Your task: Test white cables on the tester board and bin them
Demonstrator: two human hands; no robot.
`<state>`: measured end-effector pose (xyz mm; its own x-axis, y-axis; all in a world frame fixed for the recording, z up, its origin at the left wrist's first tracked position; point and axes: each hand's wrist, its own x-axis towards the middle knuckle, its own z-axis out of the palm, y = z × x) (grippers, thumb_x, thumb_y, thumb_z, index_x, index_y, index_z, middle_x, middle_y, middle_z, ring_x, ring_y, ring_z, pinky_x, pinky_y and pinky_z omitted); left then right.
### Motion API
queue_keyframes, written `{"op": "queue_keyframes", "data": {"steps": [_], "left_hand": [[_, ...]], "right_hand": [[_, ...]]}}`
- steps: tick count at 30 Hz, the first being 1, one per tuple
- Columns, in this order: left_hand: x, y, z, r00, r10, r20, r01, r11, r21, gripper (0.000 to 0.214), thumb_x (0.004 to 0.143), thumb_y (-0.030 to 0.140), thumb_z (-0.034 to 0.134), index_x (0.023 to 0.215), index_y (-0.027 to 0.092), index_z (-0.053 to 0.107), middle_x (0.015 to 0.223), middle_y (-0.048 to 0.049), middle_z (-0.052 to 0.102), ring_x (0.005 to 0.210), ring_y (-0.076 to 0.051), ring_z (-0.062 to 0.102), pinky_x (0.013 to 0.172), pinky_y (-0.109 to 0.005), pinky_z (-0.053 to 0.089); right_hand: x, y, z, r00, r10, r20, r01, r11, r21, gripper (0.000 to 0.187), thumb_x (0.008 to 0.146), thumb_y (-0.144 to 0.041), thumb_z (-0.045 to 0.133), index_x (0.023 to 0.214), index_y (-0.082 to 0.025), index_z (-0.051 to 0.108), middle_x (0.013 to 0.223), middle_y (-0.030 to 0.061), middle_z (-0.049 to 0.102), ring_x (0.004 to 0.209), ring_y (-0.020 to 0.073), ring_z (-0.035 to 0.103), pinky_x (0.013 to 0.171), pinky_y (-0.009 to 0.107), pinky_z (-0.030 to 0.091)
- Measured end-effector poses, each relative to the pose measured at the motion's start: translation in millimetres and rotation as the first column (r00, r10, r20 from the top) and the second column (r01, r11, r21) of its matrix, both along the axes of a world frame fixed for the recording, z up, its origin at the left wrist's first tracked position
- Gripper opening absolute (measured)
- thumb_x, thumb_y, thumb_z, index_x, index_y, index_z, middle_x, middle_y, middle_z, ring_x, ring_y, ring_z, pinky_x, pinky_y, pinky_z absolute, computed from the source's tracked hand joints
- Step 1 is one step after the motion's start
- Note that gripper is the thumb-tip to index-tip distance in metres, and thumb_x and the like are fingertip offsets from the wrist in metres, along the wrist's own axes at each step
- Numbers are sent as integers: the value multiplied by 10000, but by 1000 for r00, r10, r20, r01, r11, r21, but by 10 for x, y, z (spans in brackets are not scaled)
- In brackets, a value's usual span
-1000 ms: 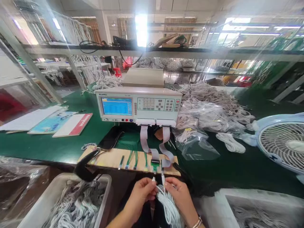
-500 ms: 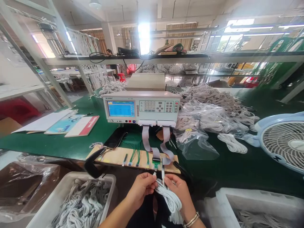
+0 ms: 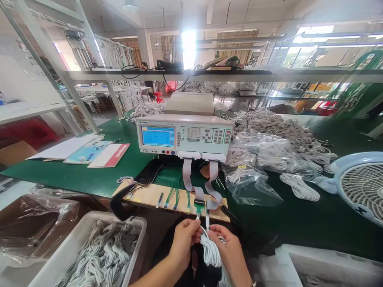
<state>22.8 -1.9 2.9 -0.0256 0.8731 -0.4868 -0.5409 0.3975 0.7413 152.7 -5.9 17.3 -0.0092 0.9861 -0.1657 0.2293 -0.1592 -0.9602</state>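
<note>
Hands lifted cable bundle, seemingly toward board

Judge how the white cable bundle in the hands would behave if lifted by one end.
Likely floppy: the white cable bundle droops between the left hand and right hand. Probably light, since fingertips alone hold it. Its loops might slip apart.

White coiled cable bundle, two connector ends upright at wooden board edge

- A blue fan at the green bench's right edge.
- Booklets lying left (one red and white).
- A bin of coiled cords down at lower left.
- Bagged cords heaped beyond.
</note>
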Motion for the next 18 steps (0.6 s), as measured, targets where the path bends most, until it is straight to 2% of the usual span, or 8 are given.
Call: {"op": "queue_keyframes", "data": {"steps": [4,6,9,12,15,18], "left_hand": [[55,-19,-40,995,82,50,-84,996,38,266,578,343,668,599,118,526,566,-11,547,469,-43,414,470,-160,312],[5,4,-51,997,37,72,-40,999,37,260,568,333,677,605,118,536,565,-4,531,465,-39,395,468,-161,299],[-114,49,-17,987,-130,96,129,992,11,266,563,346,681,653,119,574,535,37,451,444,-25,336,451,-157,254],[-168,87,53,968,-243,64,244,970,-9,355,598,456,617,729,125,615,527,51,388,424,-26,291,428,-168,205],[-132,134,70,971,-239,9,239,971,-4,454,619,550,536,728,120,632,500,49,362,396,-32,267,410,-184,180],[-87,199,8,974,-227,-22,227,974,11,496,597,584,529,714,115,639,478,38,384,371,-38,259,396,-196,176]], "right_hand": [[-7,8,-47,988,-30,-149,23,999,-47,239,653,-342,611,773,-136,624,713,60,660,683,191,584,639,265,450],[-19,20,-78,967,-69,-244,45,994,-103,240,650,-337,616,778,-134,622,681,46,648,653,177,574,618,258,447],[-27,56,-134,931,-105,-348,44,983,-178,245,633,-336,634,782,-142,624,639,21,629,611,160,559,589,249,441],[-2,116,-219,912,-92,-399,3,976,-220,241,633,-353,634,782,-163,631,633,4,630,613,156,559,591,240,439],[50,209,-338,911,-51,-409,-51,970,-236,249,625,-374,638,784,-182,644,621,-2,636,633,167,567,610,241,444],[81,317,-428,914,19,-406,-133,958,-253,275,616,-413,632,774,-189,660,592,-1,636,629,179,573,627,251,451]]}}
